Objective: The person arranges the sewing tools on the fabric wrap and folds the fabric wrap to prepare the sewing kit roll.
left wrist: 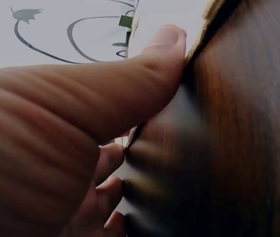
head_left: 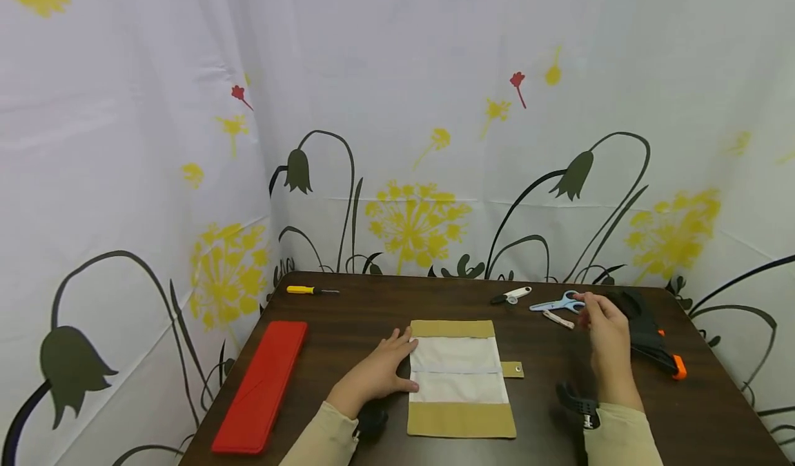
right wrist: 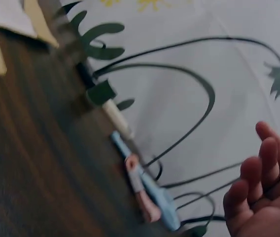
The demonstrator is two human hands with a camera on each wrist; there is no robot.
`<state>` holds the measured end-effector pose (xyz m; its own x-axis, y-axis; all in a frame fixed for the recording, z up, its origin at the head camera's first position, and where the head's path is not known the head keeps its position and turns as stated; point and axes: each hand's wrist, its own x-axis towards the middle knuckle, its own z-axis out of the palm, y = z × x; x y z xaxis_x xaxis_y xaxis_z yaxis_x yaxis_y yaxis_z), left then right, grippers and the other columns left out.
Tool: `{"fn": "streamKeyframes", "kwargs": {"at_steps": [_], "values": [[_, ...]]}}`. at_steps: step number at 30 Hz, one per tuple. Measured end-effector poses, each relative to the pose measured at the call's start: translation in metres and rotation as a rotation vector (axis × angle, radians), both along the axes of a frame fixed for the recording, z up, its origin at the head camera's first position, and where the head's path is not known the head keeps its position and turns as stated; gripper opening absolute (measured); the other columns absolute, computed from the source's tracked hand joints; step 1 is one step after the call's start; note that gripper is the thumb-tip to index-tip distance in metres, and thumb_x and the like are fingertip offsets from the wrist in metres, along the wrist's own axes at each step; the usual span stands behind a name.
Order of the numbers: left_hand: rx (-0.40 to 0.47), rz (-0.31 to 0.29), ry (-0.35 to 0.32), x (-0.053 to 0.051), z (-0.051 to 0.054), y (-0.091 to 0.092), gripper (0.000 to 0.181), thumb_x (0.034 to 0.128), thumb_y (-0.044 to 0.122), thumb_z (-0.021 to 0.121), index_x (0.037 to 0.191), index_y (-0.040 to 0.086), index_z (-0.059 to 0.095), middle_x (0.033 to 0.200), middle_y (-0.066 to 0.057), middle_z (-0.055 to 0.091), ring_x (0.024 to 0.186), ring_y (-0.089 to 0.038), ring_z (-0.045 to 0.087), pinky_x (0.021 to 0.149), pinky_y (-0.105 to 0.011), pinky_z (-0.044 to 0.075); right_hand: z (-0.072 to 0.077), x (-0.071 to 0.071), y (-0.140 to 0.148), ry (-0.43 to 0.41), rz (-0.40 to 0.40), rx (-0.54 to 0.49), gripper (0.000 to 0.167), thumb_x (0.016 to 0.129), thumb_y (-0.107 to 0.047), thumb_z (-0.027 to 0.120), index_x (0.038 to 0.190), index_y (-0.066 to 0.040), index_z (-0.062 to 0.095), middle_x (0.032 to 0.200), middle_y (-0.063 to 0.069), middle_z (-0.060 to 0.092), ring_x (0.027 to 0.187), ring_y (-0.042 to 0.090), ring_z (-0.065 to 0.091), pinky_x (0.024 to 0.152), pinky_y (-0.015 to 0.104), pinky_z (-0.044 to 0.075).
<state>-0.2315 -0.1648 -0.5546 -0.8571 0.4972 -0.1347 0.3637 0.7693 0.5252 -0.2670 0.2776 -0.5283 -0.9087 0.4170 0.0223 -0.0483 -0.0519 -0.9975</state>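
Observation:
An unfolded cloth pouch, white inside with mustard end bands and a snap tab on its right, lies flat on the table. My left hand rests at its left edge, thumb and fingers spread; in the left wrist view the thumb lies over the pouch edge. My right hand is raised by the handles of the light blue scissors. In the right wrist view its loosely bent fingers stand apart from the scissors and hold nothing. A small pale pink tool lies beside the scissors.
A red case lies at the table's left, a yellow-handled screwdriver at the back left. A white and black tool is left of the scissors. A black item with orange parts lies right of my right hand. A patterned curtain hangs behind.

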Motion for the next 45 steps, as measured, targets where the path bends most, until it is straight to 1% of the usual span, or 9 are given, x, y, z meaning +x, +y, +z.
{"fn": "streamKeyframes", "kwargs": {"at_steps": [4, 9, 14, 22, 28, 33, 37, 41, 45], "values": [[0.032, -0.004, -0.034, -0.002, -0.004, 0.004, 0.095, 0.0944, 0.038, 0.086, 0.169, 0.004, 0.038, 0.183, -0.018, 0.018, 0.17, -0.045, 0.011, 0.134, -0.068, 0.015, -0.021, 0.004, 0.011, 0.07, 0.042, -0.15, 0.031, 0.114, -0.028, 0.059, 0.115, -0.003, 0.077, 0.081, -0.004, 0.065, 0.072, 0.013, 0.062, 0.067, 0.025, 0.052], [0.09, -0.002, -0.093, -0.006, -0.005, 0.01, 0.108, 0.0924, 0.041, 0.088, 0.172, 0.004, 0.026, 0.184, -0.019, 0.004, 0.171, -0.046, -0.002, 0.133, -0.073, 0.001, -0.032, 0.004, 0.016, 0.104, 0.088, -0.176, 0.039, 0.114, -0.027, 0.059, 0.13, 0.007, 0.069, 0.089, -0.003, 0.069, 0.075, 0.013, 0.061, 0.066, 0.026, 0.049], [0.068, 0.03, -0.09, -0.011, -0.007, 0.016, 0.116, 0.0864, 0.042, 0.093, 0.173, 0.005, 0.025, 0.184, -0.016, -0.002, 0.172, -0.042, -0.004, 0.133, -0.071, -0.002, -0.035, 0.001, 0.016, 0.053, 0.04, -0.13, 0.04, 0.112, -0.027, 0.062, 0.135, 0.005, 0.07, 0.091, -0.009, 0.071, 0.082, 0.013, 0.061, 0.074, 0.025, 0.048], [0.131, 0.079, -0.079, -0.017, -0.011, 0.021, 0.111, 0.0846, 0.036, 0.096, 0.171, 0.006, 0.033, 0.185, -0.013, 0.0, 0.172, -0.037, 0.0, 0.133, -0.071, -0.005, -0.041, 0.002, 0.025, 0.161, 0.199, -0.252, 0.04, 0.115, -0.022, 0.055, 0.142, 0.006, 0.065, 0.105, -0.01, 0.076, 0.103, 0.012, 0.063, 0.092, 0.027, 0.045], [0.162, 0.098, -0.062, -0.012, -0.014, 0.021, 0.104, 0.0858, 0.035, 0.095, 0.169, 0.008, 0.038, 0.185, -0.01, 0.009, 0.173, -0.037, 0.003, 0.133, -0.07, -0.006, -0.05, -0.007, 0.021, 0.001, 0.179, 0.032, 0.047, 0.113, -0.024, 0.06, 0.152, 0.002, 0.059, 0.131, -0.018, 0.069, 0.12, -0.001, 0.052, 0.097, 0.016, 0.04], [0.201, 0.084, -0.045, -0.012, -0.014, 0.019, 0.098, 0.0878, 0.033, 0.093, 0.167, 0.005, 0.042, 0.184, -0.014, 0.015, 0.172, -0.041, 0.008, 0.132, -0.072, -0.004, -0.051, -0.008, 0.019, -0.102, 0.215, 0.352, 0.049, 0.113, -0.031, 0.061, 0.155, -0.006, 0.06, 0.15, 0.002, 0.057, 0.128, -0.005, 0.043, 0.098, 0.009, 0.034], [0.245, 0.07, -0.033, -0.015, -0.011, 0.014, 0.091, 0.0897, 0.031, 0.091, 0.164, 0.004, 0.046, 0.183, -0.016, 0.019, 0.171, -0.042, 0.01, 0.132, -0.073, -0.004, -0.05, -0.009, 0.019, -0.071, 0.234, 0.532, 0.044, 0.113, -0.027, 0.06, 0.151, -0.006, 0.063, 0.153, 0.018, 0.058, 0.138, 0.019, 0.049, 0.105, 0.026, 0.037], [0.29, 0.022, 0.01, -0.02, -0.021, 0.007, 0.083, 0.0952, 0.038, 0.086, 0.163, 0.006, 0.049, 0.182, -0.016, 0.023, 0.171, -0.04, 0.014, 0.134, -0.068, -0.001, -0.052, -0.008, 0.021, -0.047, 0.255, 0.644, 0.042, 0.113, -0.023, 0.06, 0.148, 0.0, 0.064, 0.152, 0.029, 0.055, 0.142, 0.046, 0.045, 0.112, 0.055, 0.036], [0.302, 0.018, -0.015, -0.016, -0.02, 0.005, 0.081, 0.0961, 0.035, 0.085, 0.162, 0.006, 0.05, 0.182, -0.017, 0.023, 0.17, -0.042, 0.014, 0.133, -0.071, -0.001, -0.059, -0.006, 0.021, -0.095, 0.275, 0.716, 0.043, 0.113, -0.026, 0.06, 0.147, 0.001, 0.064, 0.153, 0.032, 0.053, 0.141, 0.054, 0.04, 0.111, 0.067, 0.034]]}}
